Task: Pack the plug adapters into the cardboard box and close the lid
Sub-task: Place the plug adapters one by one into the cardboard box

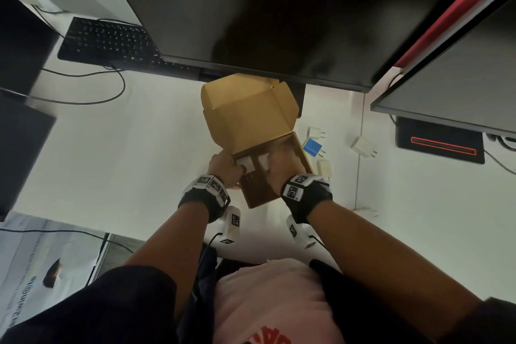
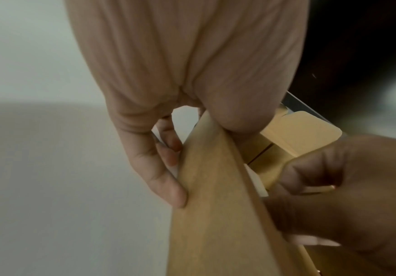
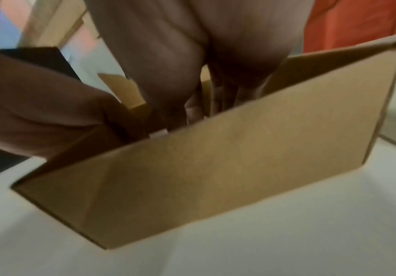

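A small brown cardboard box [image 1: 261, 190] is seen on a white desk [image 1: 134, 153], just in front of a large black monitor [image 1: 265, 8], with its tan hinged lid [image 1: 245, 112] folded up and back so that the inside is exposed. The left hand [image 1: 224, 169] is placed at the box's left wall, which is gripped between the thumb on the inner side and the fingers [image 2: 168, 184] on the outer side, as is shown in the left wrist view. The right hand [image 1: 276, 173] is reached down into the box from its near right side; a white plug adapter [image 1: 264, 160] is seen at its fingertips, but whether it is grasped or merely touched cannot be told, the right wrist view being blurred and the fingers hidden behind the box wall. A second white adapter [image 1: 245, 162] is seen inside the box beside the left thumb. To the right of the box, four more adapters are left on the desk: a white one with prongs [image 1: 317, 134] farthest back, a blue one [image 1: 314, 146] just beside the box, a cream one [image 1: 324, 169] near the right wrist, and another cream one [image 1: 363, 146] well apart to the right. A black keyboard [image 1: 109, 42] is seen at the far left, and a second dark screen with a red edge [image 1: 446, 64] at the right.
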A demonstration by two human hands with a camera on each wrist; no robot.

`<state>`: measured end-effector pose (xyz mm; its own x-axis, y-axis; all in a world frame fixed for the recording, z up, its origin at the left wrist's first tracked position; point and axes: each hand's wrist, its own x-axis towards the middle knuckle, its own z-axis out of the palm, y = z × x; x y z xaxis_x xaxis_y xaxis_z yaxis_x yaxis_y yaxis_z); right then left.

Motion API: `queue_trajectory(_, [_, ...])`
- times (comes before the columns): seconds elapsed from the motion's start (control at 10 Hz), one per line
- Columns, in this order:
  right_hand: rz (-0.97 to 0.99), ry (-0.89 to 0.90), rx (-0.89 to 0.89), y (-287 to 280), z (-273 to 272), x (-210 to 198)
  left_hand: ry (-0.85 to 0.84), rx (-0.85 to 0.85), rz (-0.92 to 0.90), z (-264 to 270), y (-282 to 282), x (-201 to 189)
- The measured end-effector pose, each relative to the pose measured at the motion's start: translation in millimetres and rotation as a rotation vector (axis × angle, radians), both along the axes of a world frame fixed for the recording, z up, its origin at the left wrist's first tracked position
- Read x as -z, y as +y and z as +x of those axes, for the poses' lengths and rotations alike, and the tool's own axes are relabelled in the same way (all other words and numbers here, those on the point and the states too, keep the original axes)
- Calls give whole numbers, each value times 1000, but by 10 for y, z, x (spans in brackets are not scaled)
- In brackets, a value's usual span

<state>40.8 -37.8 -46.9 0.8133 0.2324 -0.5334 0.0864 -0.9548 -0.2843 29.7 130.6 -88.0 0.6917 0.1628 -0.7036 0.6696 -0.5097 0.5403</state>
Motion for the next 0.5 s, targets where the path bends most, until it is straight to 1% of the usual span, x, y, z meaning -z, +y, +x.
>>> queue_trajectory(0.1, [-30, -17, -59, 83, 3, 126, -7, 14, 3, -2, 9, 70])
queue_trajectory(0.2, [1, 12, -56, 70, -18, 93, -31, -17, 18, -17, -52, 42])
queue_trajectory(0.3, [106, 59, -53, -6, -16, 25, -122, -17, 124, -45, -174, 16])
queue_trajectory(0.4, [253, 98, -22, -149, -9, -109, -132, -89, 164, -40, -242, 39])
queue_trajectory(0.5, [304, -83, 80, -506, -5, -273, -101, -100, 161, -13, -228, 81])
